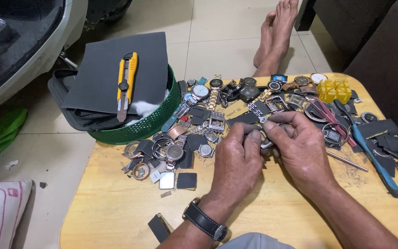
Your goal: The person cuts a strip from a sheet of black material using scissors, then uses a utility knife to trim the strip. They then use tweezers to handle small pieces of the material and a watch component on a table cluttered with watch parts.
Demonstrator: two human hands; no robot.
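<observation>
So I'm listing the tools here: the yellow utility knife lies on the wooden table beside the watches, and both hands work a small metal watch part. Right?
Not quite. In the head view the yellow utility knife lies on the dark sheet over the green basket, not on the wooden table. Both hands, left and right, do work a small metal watch part.

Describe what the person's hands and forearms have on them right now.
Both forearms are bare, with no sleeves or gloves. The left hand has a wristwatch with a black leather strap and a metal case on its wrist. The right hand wears nothing that shows: no watch or ring.
</observation>
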